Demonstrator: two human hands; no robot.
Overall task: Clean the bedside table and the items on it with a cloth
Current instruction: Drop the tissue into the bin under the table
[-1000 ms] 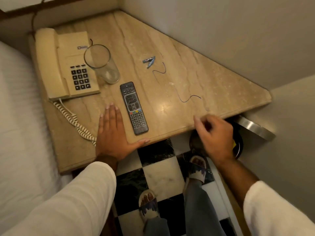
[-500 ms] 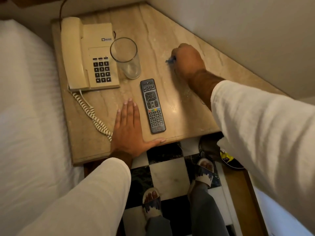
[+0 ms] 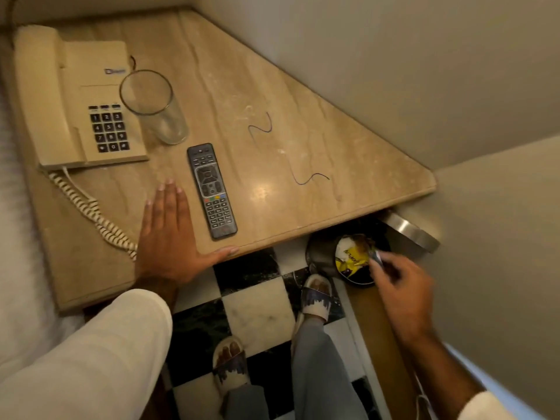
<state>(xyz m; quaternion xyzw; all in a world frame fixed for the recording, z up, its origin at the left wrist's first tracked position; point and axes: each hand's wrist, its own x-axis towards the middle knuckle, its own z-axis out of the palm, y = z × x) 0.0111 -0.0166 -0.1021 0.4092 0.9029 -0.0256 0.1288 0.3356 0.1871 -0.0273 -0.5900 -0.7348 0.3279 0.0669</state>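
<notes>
The beige marble bedside table (image 3: 339,153) carries a cream telephone (image 3: 75,101), an empty glass (image 3: 154,107), a black remote (image 3: 212,192) and a thin dark thread (image 3: 298,183). My left hand (image 3: 169,237) lies flat and empty on the table's front edge, just left of the remote. My right hand (image 3: 403,286) is below the table's right end, over an open waste bin (image 3: 315,253). Its fingertips pinch a small bluish scrap (image 3: 375,258), which is blurred. No cloth is in view.
The bin holds a yellow and white wrapper (image 3: 351,256), and its steel lid (image 3: 409,231) stands up against the wall. A white bed (image 3: 15,283) borders the table on the left. My slippered feet (image 3: 315,295) stand on a black and white tiled floor.
My right hand reached to the small blue scrap beside the thread, then swung down to the bin. The scrap is gone from the table. My left hand stayed put.
</notes>
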